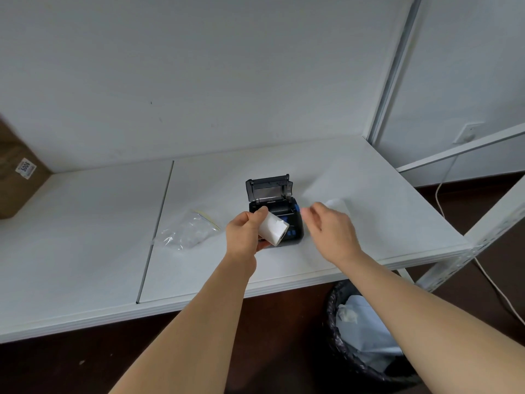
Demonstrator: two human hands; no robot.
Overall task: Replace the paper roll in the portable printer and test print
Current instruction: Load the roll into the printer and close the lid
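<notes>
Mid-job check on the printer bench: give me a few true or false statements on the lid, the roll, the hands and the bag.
1. The small black portable printer has its lid raised. True.
2. The white paper roll sits inside the printer bay. False: the left hand holds it above the printer.
3. The right hand grips the roll. False: it is open, beside the printer, holding nothing.
4. A clear plastic bag lies on the white shelf, left of the printer. True.

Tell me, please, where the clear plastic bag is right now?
The clear plastic bag lies flat on the white table, left of the open printer and the left hand.
</notes>
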